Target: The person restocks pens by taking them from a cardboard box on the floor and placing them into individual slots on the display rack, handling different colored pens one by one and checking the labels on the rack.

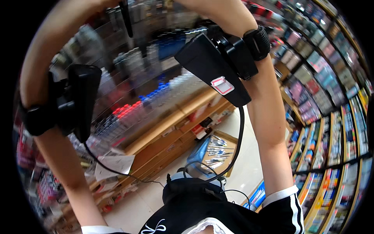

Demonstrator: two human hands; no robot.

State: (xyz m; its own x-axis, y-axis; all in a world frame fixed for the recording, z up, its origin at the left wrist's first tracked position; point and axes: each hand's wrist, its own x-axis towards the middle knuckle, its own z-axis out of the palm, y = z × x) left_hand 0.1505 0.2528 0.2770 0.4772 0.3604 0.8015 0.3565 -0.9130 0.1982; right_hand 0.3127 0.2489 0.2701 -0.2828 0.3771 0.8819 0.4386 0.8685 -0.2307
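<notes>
Both my hands are out of view past the top edge; only my raised forearms show. My left forearm [36, 58] carries a black strapped-on device [86, 96], and my right forearm [228, 14] carries another black device [210, 64] with a red-edged white sticker. Near the top, between the arms, hangs a dark slim object [126, 20], too blurred to name. Before me stands a display rack of pens, motion-blurred, with red-topped pens [127, 109] and blue-topped pens [155, 90] in rows. Clear holders [133, 63] rise behind them.
Below the rack runs a wooden ledge [169, 121] with a paper sheet [115, 166] at its left. A cardboard box of pens [217, 152] rests on the tiled floor [248, 163]. Shelves of notebooks [318, 67] and stationery [327, 181] line the right. Cables [241, 131] trail from the devices.
</notes>
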